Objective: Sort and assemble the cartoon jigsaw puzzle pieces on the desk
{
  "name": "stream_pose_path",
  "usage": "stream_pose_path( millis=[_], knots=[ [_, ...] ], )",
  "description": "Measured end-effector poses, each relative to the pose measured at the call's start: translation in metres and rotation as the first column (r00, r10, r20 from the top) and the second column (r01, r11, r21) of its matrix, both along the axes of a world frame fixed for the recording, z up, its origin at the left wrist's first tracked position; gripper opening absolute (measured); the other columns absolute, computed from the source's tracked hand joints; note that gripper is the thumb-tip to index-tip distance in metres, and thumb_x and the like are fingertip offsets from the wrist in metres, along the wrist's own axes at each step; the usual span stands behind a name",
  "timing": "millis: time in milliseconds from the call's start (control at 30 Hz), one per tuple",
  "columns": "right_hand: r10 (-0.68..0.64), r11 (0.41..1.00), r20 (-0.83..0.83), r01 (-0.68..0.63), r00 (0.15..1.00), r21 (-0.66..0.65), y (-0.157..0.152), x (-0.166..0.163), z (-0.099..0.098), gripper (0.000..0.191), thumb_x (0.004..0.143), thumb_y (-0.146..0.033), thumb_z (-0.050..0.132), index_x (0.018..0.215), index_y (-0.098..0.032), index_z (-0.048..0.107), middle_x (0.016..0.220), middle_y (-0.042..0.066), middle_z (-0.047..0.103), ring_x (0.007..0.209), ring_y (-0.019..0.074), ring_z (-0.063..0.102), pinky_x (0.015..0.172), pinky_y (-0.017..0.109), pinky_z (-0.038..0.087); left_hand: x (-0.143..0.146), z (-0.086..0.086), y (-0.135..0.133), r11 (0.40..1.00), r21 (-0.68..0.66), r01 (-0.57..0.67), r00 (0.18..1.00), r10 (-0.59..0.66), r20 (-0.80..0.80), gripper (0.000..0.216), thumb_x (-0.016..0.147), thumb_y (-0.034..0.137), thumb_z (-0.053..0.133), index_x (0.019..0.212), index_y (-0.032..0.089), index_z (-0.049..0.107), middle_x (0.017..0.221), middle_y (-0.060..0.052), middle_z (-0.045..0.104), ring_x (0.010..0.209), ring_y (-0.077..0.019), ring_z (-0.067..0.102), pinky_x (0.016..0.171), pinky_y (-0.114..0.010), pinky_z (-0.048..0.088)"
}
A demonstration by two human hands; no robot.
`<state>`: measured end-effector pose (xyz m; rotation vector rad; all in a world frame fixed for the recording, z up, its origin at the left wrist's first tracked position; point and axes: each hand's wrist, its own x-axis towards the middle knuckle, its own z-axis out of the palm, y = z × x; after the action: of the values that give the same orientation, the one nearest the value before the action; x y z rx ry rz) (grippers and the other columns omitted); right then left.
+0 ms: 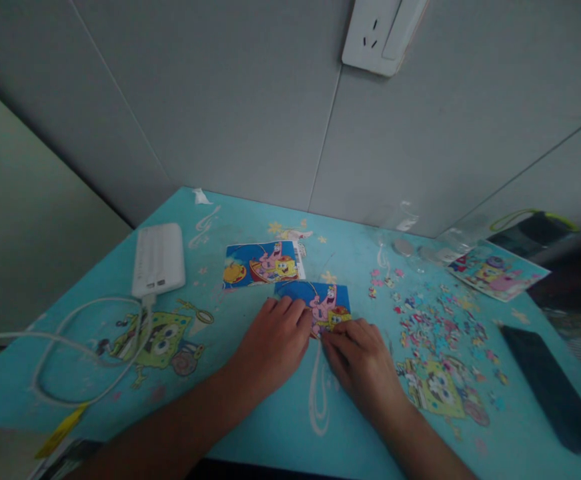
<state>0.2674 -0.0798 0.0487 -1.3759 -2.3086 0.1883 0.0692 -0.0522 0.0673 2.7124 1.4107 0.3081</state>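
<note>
A small jigsaw puzzle (339, 295) with a blue background and pink and yellow cartoon figures lies flat in the middle of the table. My left hand (281, 333) covers its lower left part, with the fingers curled and closed against it. At the lower right edge, my right hand (357, 347) rests with thumb and fingers pressed together on the puzzle. The hands hide much of its lower half. A picture card (261, 264) with the same scene lies just behind it, to the left. Many loose puzzle pieces (440, 323) are scattered to the right of my right hand.
A white power bank (159, 259) with a white cable (65, 337) is at the left of the blue cartoon-printed table (250, 427). At the right are another picture card (499, 270), a dark phone-like slab (553, 390) and clear plastic (450, 253). A wall socket (375, 37) is above.
</note>
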Motion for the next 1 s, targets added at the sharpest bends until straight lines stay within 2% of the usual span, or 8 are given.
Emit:
stream_pose_path(
  millis=[167,300,400,533,667,800,900,1000],
  knots=[
    [0.013,1.000,-0.070,-0.015,0.997,-0.023,0.002,0.005,0.001,0.016,0.096,-0.022,0.058,0.102,-0.025,0.072,0.103,0.007,0.068,0.095,0.0236,0.061,0.082,0.041,0.049,0.000,0.000,0.000,1.000,-0.007,-0.002,1.000,0.003,0.017,0.013,0.097,0.021,0.051,0.105,0.019,0.062,0.099,-0.008,0.060,0.098,-0.0258,0.055,0.083,-0.043,0.043],
    [-0.049,0.999,-0.159,0.050,0.986,0.001,0.010,0.024,0.002,0.026,0.098,-0.022,0.053,0.119,-0.025,0.068,0.118,0.009,0.067,0.108,0.0253,0.062,0.092,0.045,0.050,-0.002,-0.003,0.001,1.000,-0.002,-0.008,0.999,0.008,0.053,0.012,0.097,0.023,0.052,0.104,0.019,0.062,0.100,-0.007,0.060,0.100,-0.0260,0.055,0.084,-0.043,0.043],
    [-0.042,0.999,-0.083,0.041,0.996,-0.014,0.014,0.036,0.002,0.035,0.096,-0.027,0.058,0.131,-0.028,0.063,0.126,0.009,0.065,0.115,0.0272,0.061,0.097,0.049,0.050,-0.003,-0.007,0.002,1.000,-0.001,-0.014,0.996,0.014,0.084,0.010,0.096,0.025,0.055,0.102,0.020,0.062,0.100,-0.006,0.061,0.100,-0.0265,0.055,0.083,-0.043,0.043],
    [0.022,1.000,-0.012,-0.022,1.000,-0.013,0.013,0.036,0.001,0.034,0.093,-0.032,0.065,0.127,-0.028,0.066,0.128,0.010,0.065,0.117,0.0287,0.061,0.099,0.052,0.050,-0.002,-0.007,0.000,1.000,0.009,-0.026,0.989,0.025,0.143,0.009,0.094,0.023,0.059,0.100,0.019,0.063,0.099,-0.006,0.061,0.099,-0.0258,0.055,0.084,-0.042,0.044],
    [0.001,0.999,-0.015,0.000,1.000,0.044,0.009,0.032,0.001,0.034,0.092,-0.031,0.066,0.125,-0.026,0.068,0.130,0.012,0.064,0.119,0.0294,0.060,0.099,0.053,0.051,-0.005,0.001,-0.001,0.998,0.055,0.019,0.987,-0.028,0.159,0.011,0.093,0.026,0.064,0.101,0.021,0.064,0.102,-0.005,0.061,0.102,-0.0239,0.057,0.087,-0.041,0.046],
    [0.071,0.994,0.005,-0.071,0.997,0.082,0.007,0.026,0.001,0.051,0.092,-0.034,0.066,0.142,-0.029,0.055,0.148,0.013,0.051,0.135,0.0318,0.049,0.107,0.056,0.046,-0.031,0.009,0.013,0.992,0.110,0.067,0.980,-0.086,0.178,0.024,0.097,0.034,0.058,0.118,0.024,0.064,0.119,-0.006,0.061,0.117,-0.0235,0.055,0.104,-0.042,0.043],
    [0.141,0.990,0.045,-0.141,0.989,0.017,0.003,0.009,0.001,0.062,0.093,-0.042,0.063,0.151,-0.031,0.044,0.160,0.010,0.036,0.146,0.0318,0.035,0.115,0.055,0.038,-0.058,0.006,0.033,0.990,0.138,-0.014,0.991,-0.004,0.132,0.035,0.100,0.035,0.050,0.133,0.024,0.058,0.136,-0.009,0.057,0.129,-0.0262,0.050,0.112,-0.045,0.038],
    [0.184,0.979,0.087,-0.175,0.979,-0.100,-0.002,-0.014,0.001,0.066,0.099,-0.047,0.053,0.158,-0.035,0.027,0.165,0.006,0.024,0.152,0.0310,0.023,0.120,0.058,0.027,-0.078,-0.004,0.049,0.989,0.127,-0.081,0.994,0.072,0.077,0.041,0.101,0.029,0.042,0.139,0.019,0.053,0.137,-0.012,0.058,0.127,-0.0259,0.054,0.110,-0.042,0.041]
  ],
)
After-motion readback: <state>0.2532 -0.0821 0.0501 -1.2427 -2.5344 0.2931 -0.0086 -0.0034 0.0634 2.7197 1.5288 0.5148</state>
